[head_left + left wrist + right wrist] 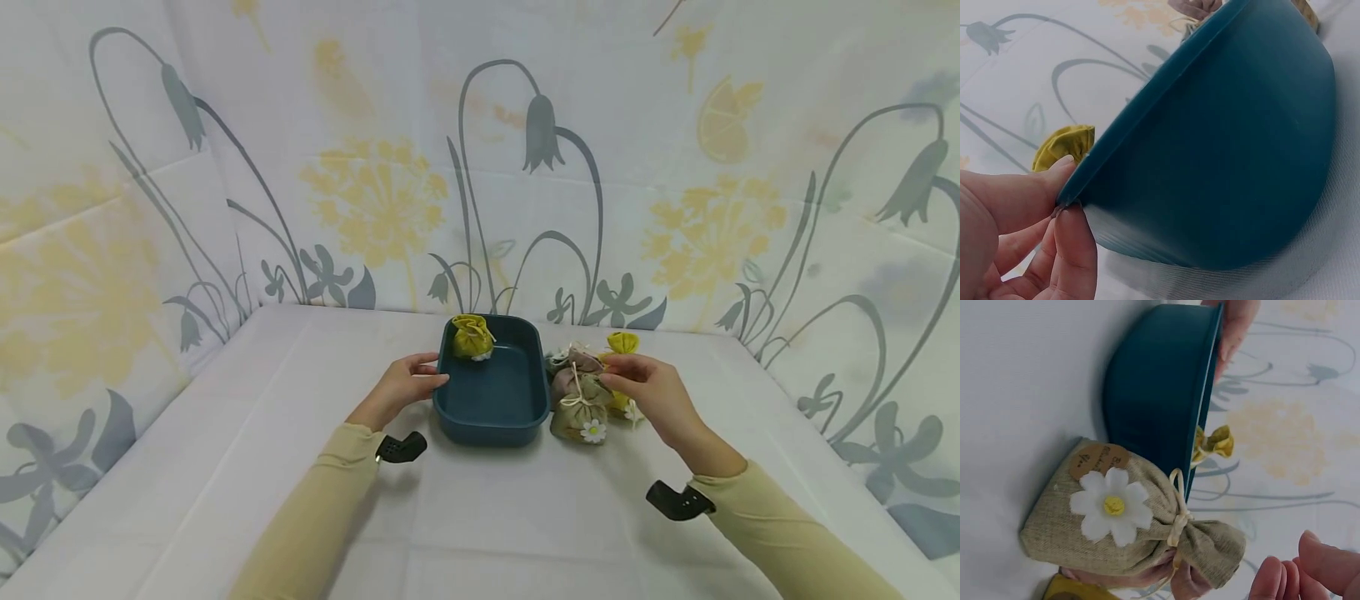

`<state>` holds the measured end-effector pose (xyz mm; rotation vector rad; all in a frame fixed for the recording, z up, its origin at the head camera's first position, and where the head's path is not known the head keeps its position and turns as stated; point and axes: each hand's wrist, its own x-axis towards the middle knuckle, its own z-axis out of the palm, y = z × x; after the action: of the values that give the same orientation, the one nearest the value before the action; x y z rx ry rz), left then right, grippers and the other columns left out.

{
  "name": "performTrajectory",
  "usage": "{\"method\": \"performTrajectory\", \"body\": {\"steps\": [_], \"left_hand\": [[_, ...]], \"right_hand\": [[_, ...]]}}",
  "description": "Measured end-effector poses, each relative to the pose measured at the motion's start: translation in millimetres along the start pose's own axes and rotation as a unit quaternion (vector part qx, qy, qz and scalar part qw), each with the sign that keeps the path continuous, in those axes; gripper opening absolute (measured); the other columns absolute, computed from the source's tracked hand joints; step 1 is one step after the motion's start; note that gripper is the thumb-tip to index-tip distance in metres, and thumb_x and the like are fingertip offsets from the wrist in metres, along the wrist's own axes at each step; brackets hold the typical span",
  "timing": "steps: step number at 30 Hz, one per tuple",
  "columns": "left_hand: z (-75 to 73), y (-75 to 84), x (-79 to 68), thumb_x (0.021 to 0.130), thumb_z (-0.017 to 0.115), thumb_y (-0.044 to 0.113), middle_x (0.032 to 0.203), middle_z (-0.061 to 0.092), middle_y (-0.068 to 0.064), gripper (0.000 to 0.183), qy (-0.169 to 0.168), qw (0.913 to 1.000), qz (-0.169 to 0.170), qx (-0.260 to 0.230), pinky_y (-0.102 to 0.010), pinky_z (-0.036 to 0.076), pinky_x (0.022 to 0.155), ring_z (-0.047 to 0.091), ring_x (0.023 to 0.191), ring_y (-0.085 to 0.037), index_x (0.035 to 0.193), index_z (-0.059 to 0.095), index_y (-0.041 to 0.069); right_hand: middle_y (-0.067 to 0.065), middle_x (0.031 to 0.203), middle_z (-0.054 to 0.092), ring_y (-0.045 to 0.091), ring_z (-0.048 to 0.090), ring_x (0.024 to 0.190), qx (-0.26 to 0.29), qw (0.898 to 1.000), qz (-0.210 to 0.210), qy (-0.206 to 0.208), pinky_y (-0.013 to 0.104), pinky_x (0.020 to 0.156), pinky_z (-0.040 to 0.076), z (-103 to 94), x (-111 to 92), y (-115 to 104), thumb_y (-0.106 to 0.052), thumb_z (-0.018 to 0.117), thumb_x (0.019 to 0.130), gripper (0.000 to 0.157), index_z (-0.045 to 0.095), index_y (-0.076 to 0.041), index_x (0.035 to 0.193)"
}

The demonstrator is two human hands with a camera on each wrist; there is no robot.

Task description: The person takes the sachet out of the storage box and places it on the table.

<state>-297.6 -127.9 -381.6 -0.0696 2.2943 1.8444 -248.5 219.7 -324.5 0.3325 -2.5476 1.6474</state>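
My left hand (401, 387) pinches the left rim of a dark teal tub (491, 435) between thumb and fingers, as the left wrist view shows up close. Inside the tub's far left corner sits a yellow drawstring pouch (472, 337). Against the tub's right side stands a beige burlap pouch (1122, 506) with a white daisy and a cream ribbon. My right hand (652, 396) hovers beside its gathered top, thumb and fingers loosely bent, with nothing visible between them. Behind the beige pouch are a pinkish pouch (585, 360) and another yellow pouch (622, 342), partly hidden.
A greyish pouch (557, 360) shows partly between the tub and the pinkish one. Everything rests on a white cloth-covered table (480, 517). Behind it hangs a flower-printed cloth (375, 200), which also borders both sides. A black wrist camera (401, 447) is strapped on each forearm.
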Motion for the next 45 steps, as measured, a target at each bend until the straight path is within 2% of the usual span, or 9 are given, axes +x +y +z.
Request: {"method": "performTrajectory", "body": {"steps": [10,17,23,33,40,45], "left_hand": [[0.0,0.4,0.1,0.087,0.068,0.015,0.127,0.048,-0.018,0.059,-0.001,1.0000,0.007,-0.001,-0.037,0.048,0.090,0.058,0.104,-0.026,0.139,0.043,0.009],[0.1,1.6,1.4,0.087,0.068,0.015,0.127,0.048,-0.019,0.059,0.001,1.0000,0.009,0.001,-0.038,0.048,0.091,0.058,0.104,-0.026,0.139,0.043,0.008],[-0.9,3.9,1.2,0.087,0.068,0.014,0.127,0.048,-0.018,0.059,-0.001,0.9999,0.010,-0.001,-0.038,0.047,0.091,0.058,0.105,-0.027,0.139,0.042,0.008],[-2.4,4.3,1.4,0.089,0.065,0.012,0.131,0.044,-0.022,0.060,-0.019,0.9994,0.021,-0.018,-0.039,0.045,0.094,0.054,0.112,-0.031,0.142,0.038,0.005],[-2.5,1.6,0.8,0.088,0.065,0.012,0.130,0.044,-0.021,0.059,-0.011,0.9997,0.013,-0.015,-0.038,0.047,0.092,0.055,0.110,-0.030,0.141,0.040,0.006],[-1.3,-1.5,1.6,0.088,0.066,0.012,0.129,0.045,-0.020,0.058,-0.007,0.9999,0.007,-0.010,-0.037,0.048,0.090,0.057,0.107,-0.030,0.140,0.041,0.007]], "right_hand": [[0.013,0.105,0.062,0.005,0.056,0.088,-0.004,1.000,0.002,-0.012,0.016,0.076,0.048,13.8,10,-8,-0.016,0.066,0.088,0.040,0.058,0.006,0.121],[0.014,0.104,0.062,0.008,0.057,0.088,0.036,0.999,-0.005,-0.020,0.020,0.077,0.050,29.2,19,-13,-0.011,0.067,0.087,0.037,0.060,0.005,0.119],[0.011,0.099,0.063,0.011,0.057,0.084,0.032,0.999,0.001,-0.021,0.027,0.076,0.052,39.1,23,-19,-0.010,0.066,0.087,0.035,0.060,0.004,0.118],[0.010,0.099,0.062,0.016,0.059,0.089,0.024,0.999,0.004,-0.036,0.023,0.075,0.051,57.5,31,-21,-0.015,0.067,0.087,0.034,0.062,0.000,0.117],[0.010,0.099,0.063,0.022,0.059,0.093,0.025,0.999,0.007,-0.035,0.044,0.087,0.048,69.5,37,-26,-0.016,0.068,0.087,0.033,0.064,-0.004,0.117],[0.008,0.100,0.062,0.022,0.059,0.095,0.023,0.999,0.018,-0.039,0.045,0.088,0.047,74.3,41,-29,-0.017,0.068,0.087,0.034,0.064,-0.005,0.118]]}}
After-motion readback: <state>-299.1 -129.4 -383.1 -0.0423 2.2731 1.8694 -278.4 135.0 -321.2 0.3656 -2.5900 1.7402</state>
